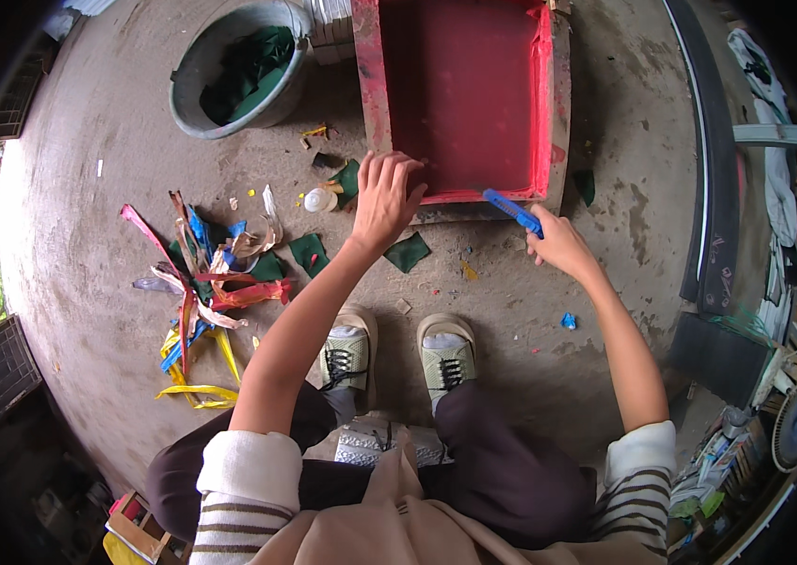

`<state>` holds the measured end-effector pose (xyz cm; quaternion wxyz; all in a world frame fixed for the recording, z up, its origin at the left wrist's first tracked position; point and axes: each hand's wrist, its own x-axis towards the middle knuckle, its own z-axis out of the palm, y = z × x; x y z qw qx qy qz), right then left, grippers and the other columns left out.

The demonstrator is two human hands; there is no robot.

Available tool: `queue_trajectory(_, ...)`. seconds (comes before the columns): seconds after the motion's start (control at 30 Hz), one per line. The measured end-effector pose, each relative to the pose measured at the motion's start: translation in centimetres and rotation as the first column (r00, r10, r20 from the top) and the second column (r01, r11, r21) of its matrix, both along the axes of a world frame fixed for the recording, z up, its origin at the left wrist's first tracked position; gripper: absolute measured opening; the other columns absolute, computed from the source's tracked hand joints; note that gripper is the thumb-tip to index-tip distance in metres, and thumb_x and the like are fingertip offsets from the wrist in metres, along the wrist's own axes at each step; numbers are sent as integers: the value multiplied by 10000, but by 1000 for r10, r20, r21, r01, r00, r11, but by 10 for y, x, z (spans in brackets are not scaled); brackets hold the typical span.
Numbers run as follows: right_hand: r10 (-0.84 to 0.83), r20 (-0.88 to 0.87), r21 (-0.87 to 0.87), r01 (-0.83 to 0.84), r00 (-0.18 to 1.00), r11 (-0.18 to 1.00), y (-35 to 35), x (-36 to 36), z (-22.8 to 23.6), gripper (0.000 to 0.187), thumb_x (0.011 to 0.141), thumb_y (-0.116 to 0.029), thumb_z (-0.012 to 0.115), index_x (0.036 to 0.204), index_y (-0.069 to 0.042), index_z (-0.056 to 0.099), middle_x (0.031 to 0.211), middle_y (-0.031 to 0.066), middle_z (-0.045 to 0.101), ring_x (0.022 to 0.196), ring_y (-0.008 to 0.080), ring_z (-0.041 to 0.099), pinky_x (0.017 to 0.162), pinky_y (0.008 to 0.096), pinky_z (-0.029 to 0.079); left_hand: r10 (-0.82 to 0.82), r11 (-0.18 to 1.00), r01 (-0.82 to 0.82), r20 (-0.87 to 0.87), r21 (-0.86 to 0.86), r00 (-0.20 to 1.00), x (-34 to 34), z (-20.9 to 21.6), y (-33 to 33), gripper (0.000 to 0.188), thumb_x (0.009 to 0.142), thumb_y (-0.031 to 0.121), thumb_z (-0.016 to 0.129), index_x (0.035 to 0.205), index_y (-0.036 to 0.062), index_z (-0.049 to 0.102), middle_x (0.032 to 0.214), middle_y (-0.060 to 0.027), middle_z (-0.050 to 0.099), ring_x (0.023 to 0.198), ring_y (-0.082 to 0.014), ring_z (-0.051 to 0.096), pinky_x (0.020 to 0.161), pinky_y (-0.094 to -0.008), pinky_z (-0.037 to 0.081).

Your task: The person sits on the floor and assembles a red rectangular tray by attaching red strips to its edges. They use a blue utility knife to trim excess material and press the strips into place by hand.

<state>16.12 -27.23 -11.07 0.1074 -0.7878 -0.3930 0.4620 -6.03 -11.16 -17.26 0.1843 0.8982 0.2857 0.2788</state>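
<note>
A wooden frame (555, 122) stretched with a red mesh sheet (469, 104) lies in front of me, its inner edges smeared bright red. My left hand (384, 202) is curled over its near left corner, with the thumb apart from the bent fingers. The hand hides that corner. In my right hand (558, 242) is a blue utility knife (513, 213), its tip pointing left over the near rail. I cannot make out the blade. Beside my left hand lie a small white round container (320, 200) and dark green cloth scraps (408, 252).
A grey bucket (284, 97) holding dark green cloth stands at the far left. Tangled coloured strips (243, 292) lie on the concrete floor (88, 264) to the left. My shoes (445, 363) are close below the frame. A dark beam (716, 188) and a fan (796, 428) stand right.
</note>
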Motion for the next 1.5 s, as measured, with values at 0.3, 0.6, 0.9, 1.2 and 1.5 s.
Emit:
queue_trajectory(0.3,262,269,4,-273,927,962,17,24,-18,233,882,-288,535,902,-56,549,639,93,620,634,275,633,593,389,485,274,954,-252,-127,163,953,34,-45,4,208,789,169,617,990,212,584,1021,50,541,1144,-159,426,1067,-458,207)
queue_trajectory(0.6,638,578,-118,-722,509,682,34,17,-15,317,795,-52,527,1105,-31,459,689,170,605,625,300,645,539,383,506,295,948,-263,-187,177,937,34,-50,6,166,770,159,620,910,247,600,936,83,561,1151,-147,412,1078,-449,200)
queue_trajectory(0.9,696,643,-216,-797,320,565,43,4,-9,251,756,-44,530,1006,-49,516,647,127,600,550,231,639,457,327,485,317,936,-277,-179,216,932,33,-52,8,166,748,153,632,883,246,606,868,60,556,1125,-147,424,1068,-443,219)
queue_trajectory(1.2,703,661,-262,-797,262,544,41,-2,-5,216,769,-57,529,985,-55,526,609,93,592,515,197,627,438,305,469,308,941,-268,-196,207,931,32,-52,7,176,747,151,634,894,245,606,872,56,555,1129,-153,421,1070,-454,218)
queue_trajectory(1.5,779,537,-255,-819,322,515,56,3,-7,258,744,-21,535,1001,-20,505,619,138,611,560,245,644,469,334,492,308,938,-260,-209,228,928,34,-50,6,184,734,157,638,897,235,605,880,45,551,1130,-155,418,1063,-460,232)
